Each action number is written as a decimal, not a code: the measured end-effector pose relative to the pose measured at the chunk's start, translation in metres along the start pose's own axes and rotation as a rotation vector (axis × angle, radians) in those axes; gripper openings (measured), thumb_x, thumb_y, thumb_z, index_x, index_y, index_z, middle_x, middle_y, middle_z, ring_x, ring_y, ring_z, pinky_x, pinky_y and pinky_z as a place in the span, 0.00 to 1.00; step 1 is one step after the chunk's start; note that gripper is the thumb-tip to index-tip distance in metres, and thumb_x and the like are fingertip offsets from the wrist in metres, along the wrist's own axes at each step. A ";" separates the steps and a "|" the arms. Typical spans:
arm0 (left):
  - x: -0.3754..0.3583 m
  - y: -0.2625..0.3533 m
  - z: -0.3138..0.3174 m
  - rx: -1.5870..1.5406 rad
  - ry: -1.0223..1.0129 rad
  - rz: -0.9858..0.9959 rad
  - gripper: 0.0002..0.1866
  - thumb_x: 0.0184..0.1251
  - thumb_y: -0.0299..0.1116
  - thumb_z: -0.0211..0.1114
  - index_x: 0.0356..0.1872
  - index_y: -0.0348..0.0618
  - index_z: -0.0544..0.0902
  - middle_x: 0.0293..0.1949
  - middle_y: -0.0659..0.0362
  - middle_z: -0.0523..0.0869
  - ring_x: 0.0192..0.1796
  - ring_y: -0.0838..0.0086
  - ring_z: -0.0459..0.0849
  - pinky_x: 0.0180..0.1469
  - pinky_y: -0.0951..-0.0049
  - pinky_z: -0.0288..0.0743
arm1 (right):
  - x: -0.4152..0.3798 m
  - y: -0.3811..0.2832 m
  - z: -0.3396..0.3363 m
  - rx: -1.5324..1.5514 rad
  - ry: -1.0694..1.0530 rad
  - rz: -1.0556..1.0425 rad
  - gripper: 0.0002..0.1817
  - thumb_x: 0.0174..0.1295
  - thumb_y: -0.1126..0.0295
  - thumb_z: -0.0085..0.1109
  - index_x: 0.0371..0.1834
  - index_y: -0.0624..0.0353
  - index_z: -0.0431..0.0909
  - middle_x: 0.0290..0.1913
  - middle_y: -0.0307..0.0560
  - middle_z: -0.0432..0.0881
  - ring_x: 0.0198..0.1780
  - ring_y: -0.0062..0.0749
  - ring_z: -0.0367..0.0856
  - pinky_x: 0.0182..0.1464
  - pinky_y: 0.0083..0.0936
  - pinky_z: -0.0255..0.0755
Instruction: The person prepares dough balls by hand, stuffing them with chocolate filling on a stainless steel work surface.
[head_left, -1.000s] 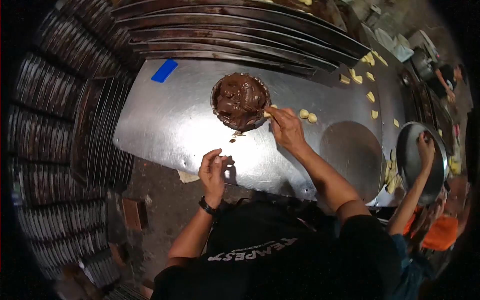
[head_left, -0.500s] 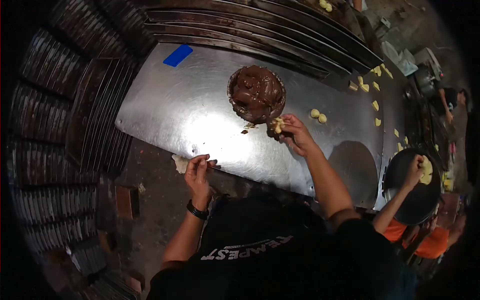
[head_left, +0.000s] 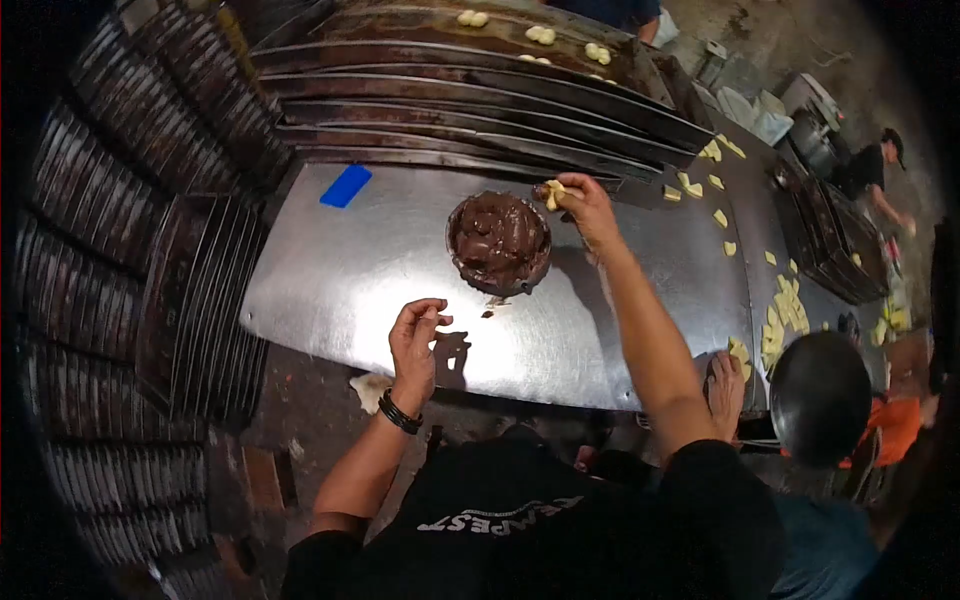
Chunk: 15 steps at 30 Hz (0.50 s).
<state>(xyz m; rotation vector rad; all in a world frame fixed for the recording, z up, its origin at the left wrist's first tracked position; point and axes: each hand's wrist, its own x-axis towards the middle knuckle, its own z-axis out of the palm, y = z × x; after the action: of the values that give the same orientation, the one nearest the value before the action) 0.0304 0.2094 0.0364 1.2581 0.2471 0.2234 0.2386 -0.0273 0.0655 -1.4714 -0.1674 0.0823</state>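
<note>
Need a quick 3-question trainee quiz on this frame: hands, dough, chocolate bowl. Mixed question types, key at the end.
1. True or false: the right hand holds a pale dough piece beyond the far rim of the chocolate bowl.
2. The left hand is: A) gripping the bowl, B) raised over the near edge of the metal table with fingers curled, touching no object, C) holding the blue card.
3. Fill in: the blue card lies on the table to the ____ of the bowl as the camera sees it.

Key: 1 true; 2 B; 3 left.
</note>
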 end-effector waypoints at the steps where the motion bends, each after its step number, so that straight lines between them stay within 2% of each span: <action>1: -0.007 -0.005 -0.001 0.006 0.032 -0.015 0.11 0.70 0.36 0.57 0.45 0.40 0.78 0.44 0.58 0.83 0.41 0.76 0.82 0.40 0.77 0.74 | 0.010 -0.001 -0.001 -0.299 -0.005 -0.074 0.13 0.58 0.75 0.57 0.47 0.58 0.77 0.43 0.46 0.83 0.41 0.34 0.82 0.45 0.29 0.75; 4: -0.026 -0.032 -0.012 -0.022 0.130 -0.051 0.10 0.71 0.34 0.58 0.44 0.39 0.78 0.40 0.59 0.83 0.36 0.77 0.83 0.38 0.78 0.77 | 0.027 0.008 0.006 -0.559 -0.255 -0.211 0.15 0.55 0.76 0.58 0.48 0.59 0.77 0.41 0.47 0.84 0.43 0.32 0.82 0.49 0.28 0.74; 5: -0.034 -0.039 -0.014 -0.014 0.171 -0.066 0.10 0.71 0.35 0.58 0.44 0.38 0.78 0.39 0.59 0.83 0.35 0.77 0.83 0.37 0.77 0.77 | 0.022 0.001 0.009 -0.653 -0.338 -0.217 0.13 0.57 0.73 0.56 0.47 0.59 0.74 0.36 0.46 0.83 0.40 0.33 0.83 0.43 0.28 0.74; 8: -0.060 -0.052 -0.010 -0.020 0.273 -0.091 0.11 0.71 0.35 0.57 0.43 0.37 0.79 0.34 0.58 0.84 0.35 0.76 0.84 0.36 0.75 0.80 | 0.034 -0.016 0.017 -1.276 -0.661 -0.520 0.17 0.52 0.69 0.59 0.46 0.58 0.77 0.38 0.54 0.84 0.41 0.49 0.83 0.45 0.38 0.76; 9: -0.064 -0.054 -0.010 0.014 0.299 -0.082 0.11 0.71 0.35 0.57 0.43 0.37 0.79 0.34 0.57 0.84 0.35 0.76 0.84 0.35 0.74 0.80 | 0.038 -0.015 0.014 -1.237 -0.736 -0.517 0.18 0.51 0.66 0.59 0.45 0.58 0.76 0.37 0.56 0.83 0.41 0.57 0.80 0.44 0.45 0.74; 12: -0.070 -0.064 -0.008 -0.018 0.315 -0.057 0.12 0.71 0.36 0.58 0.43 0.37 0.79 0.35 0.57 0.84 0.37 0.75 0.85 0.34 0.74 0.80 | 0.044 -0.013 0.001 -1.100 -0.931 -0.439 0.18 0.50 0.67 0.59 0.46 0.57 0.76 0.33 0.54 0.83 0.37 0.48 0.83 0.40 0.39 0.75; 15: -0.064 -0.064 -0.001 -0.075 0.288 -0.084 0.12 0.71 0.36 0.58 0.43 0.37 0.79 0.37 0.58 0.84 0.36 0.75 0.85 0.34 0.74 0.80 | 0.064 -0.028 -0.012 -0.969 -0.766 -0.147 0.19 0.50 0.68 0.57 0.47 0.59 0.74 0.29 0.49 0.81 0.34 0.35 0.82 0.38 0.31 0.74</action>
<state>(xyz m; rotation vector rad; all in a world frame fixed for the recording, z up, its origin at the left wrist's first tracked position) -0.0287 0.1723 -0.0209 1.1366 0.5330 0.3391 0.3020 -0.0318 0.0966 -2.3183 -1.0494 0.5002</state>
